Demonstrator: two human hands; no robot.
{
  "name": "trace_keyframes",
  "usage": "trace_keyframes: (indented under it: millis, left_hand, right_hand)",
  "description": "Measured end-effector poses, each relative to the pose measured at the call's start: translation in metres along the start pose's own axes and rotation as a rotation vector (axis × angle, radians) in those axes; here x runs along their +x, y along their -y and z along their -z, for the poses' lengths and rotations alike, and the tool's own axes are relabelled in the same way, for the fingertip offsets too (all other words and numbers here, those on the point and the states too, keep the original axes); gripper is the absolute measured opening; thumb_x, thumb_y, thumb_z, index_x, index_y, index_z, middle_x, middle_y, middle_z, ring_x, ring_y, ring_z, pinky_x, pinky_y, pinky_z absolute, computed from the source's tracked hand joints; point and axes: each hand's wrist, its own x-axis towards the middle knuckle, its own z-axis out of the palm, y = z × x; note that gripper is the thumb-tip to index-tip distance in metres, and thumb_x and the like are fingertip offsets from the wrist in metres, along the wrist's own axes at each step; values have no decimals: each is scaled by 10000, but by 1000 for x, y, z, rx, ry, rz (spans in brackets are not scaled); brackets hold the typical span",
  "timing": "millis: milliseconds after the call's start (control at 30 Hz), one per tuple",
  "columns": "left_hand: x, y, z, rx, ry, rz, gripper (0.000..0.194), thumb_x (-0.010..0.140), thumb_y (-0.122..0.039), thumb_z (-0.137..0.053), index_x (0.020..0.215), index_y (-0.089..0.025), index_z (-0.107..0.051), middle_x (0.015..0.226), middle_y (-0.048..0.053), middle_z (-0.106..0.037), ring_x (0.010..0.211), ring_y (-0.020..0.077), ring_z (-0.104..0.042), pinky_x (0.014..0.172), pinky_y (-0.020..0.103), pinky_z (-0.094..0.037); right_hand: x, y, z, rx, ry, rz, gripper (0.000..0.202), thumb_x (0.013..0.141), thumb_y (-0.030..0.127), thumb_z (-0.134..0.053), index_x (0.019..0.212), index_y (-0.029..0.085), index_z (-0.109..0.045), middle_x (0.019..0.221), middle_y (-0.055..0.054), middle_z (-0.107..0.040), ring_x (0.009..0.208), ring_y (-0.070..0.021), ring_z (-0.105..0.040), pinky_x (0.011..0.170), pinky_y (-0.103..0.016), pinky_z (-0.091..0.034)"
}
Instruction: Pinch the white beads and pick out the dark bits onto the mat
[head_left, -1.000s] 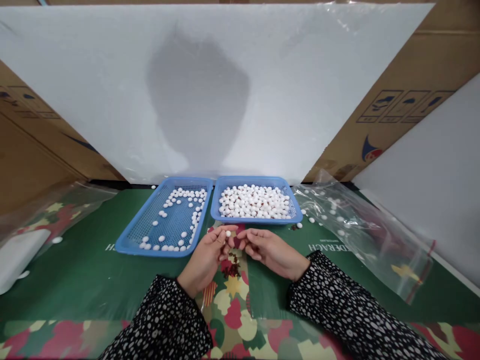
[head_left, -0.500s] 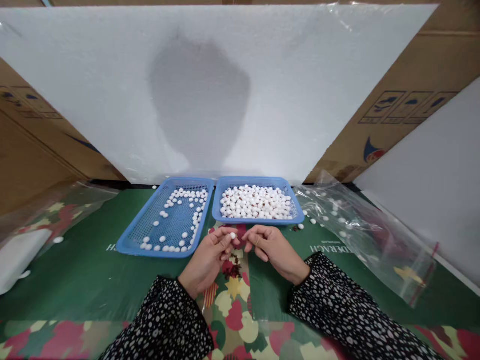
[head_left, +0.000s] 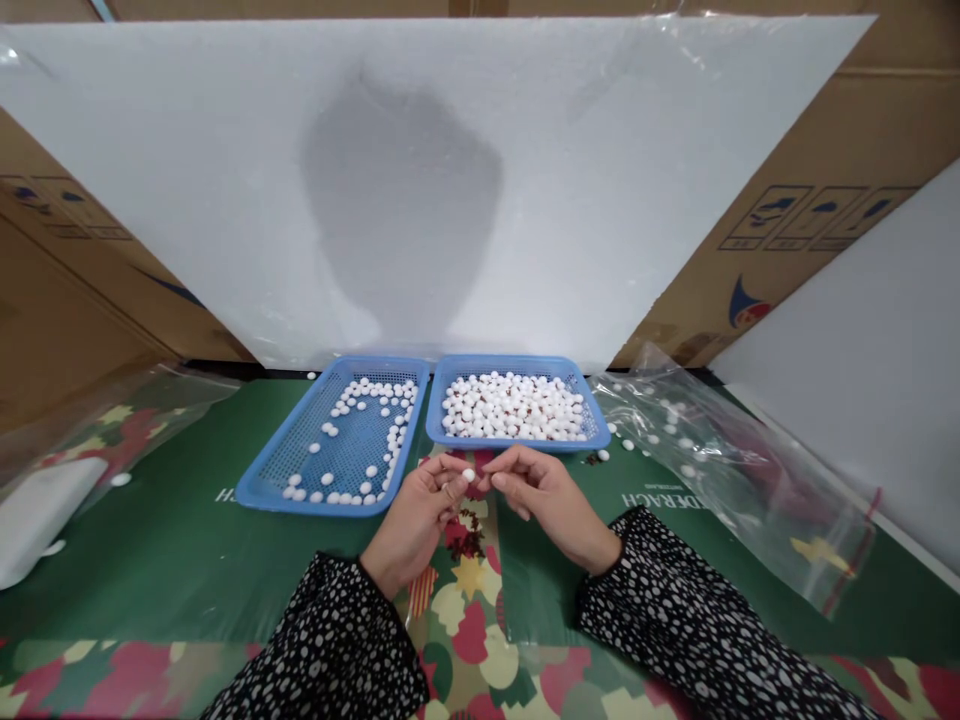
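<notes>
While two blue trays sit side by side, the left tray (head_left: pixel 335 450) thinly scattered with white balls and the right tray (head_left: pixel 516 408) heaped with them, the left hand (head_left: pixel 417 520) pinches one small, round white ball (head_left: pixel 468 475) just before the trays, the right hand's (head_left: pixel 550 498) curled fingertips touching it.

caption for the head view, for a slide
Both hands pinch a white bead before two blue trays of beads.
</notes>
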Motion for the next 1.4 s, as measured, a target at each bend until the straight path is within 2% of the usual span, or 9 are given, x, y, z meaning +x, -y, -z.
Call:
trace_keyframes:
  millis: [100, 267, 500, 733, 900, 1033, 1400]
  left_hand:
    - [1, 0, 0, 22, -8, 6, 297, 713, -339, -816, 881, -155, -654, 675, -34, -558, 541, 63, -381, 482, 180, -254]
    - [2, 1, 1, 49, -40, 0, 333, 646, -323, -856, 873, -148, -687, 733, -1, -613, 658, 99, -512, 596, 196, -377]
    - [0, 2, 1, 70, -36, -56, 291, 649, -316, -855, 758, -156, -638, 638, -31, -577, 565, 69, -446, 522, 169, -322]
    - [0, 2, 0, 64, -22, -65, 255, 636, -254, -859, 738, -157, -646, 635, -28, -609, 571, 71, -484, 543, 166, -364]
    - [1, 3, 0, 75, -50, -82, 240, 583, -210, -873, 674, -155, -658, 693, -5, -673, 634, 98, -557, 625, 198, -446]
    - [0, 1, -2, 137, -92, -102, 202, 579, -206, -861, 628, -152, -673, 664, 2, -669, 614, 109, -554, 604, 213, -448]
    - [-4, -9, -6, 252, -74, -170, 180, 604, -249, -852, 605, -161, -695, 652, 21, -682, 606, 137, -588, 602, 245, -488]
  right_hand:
    - [1, -1, 1, -62, -37, -5, 183, 814, 351, -725, 883, 184, -705, 703, -13, -662, 496, -87, -414, 454, -220, -284]
    - [1, -2, 0, -4, -104, -18, 195, 759, 330, -777, 829, 189, -662, 671, 13, -629, 480, -80, -408, 440, -211, -263]
    - [-1, -2, -3, -115, -54, 10, 154, 779, 320, -752, 794, 177, -700, 606, 33, -558, 523, -99, -420, 512, -242, -309]
    - [-1, -4, -3, -189, -38, 100, 134, 818, 312, -715, 799, 181, -692, 794, -15, -618, 654, -136, -502, 604, -269, -381]
    - [-2, -6, -3, -204, -23, 92, 150, 828, 321, -712, 794, 180, -676, 816, -20, -624, 658, -136, -507, 616, -269, -400]
    - [-3, -6, -3, -202, -20, 86, 162, 826, 322, -721, 779, 176, -668, 811, -18, -626, 646, -130, -501, 610, -263, -402]
    - [-3, -10, -5, -139, -18, 24, 211, 818, 379, -716, 774, 188, -638, 719, 0, -611, 631, -141, -498, 599, -265, -398]
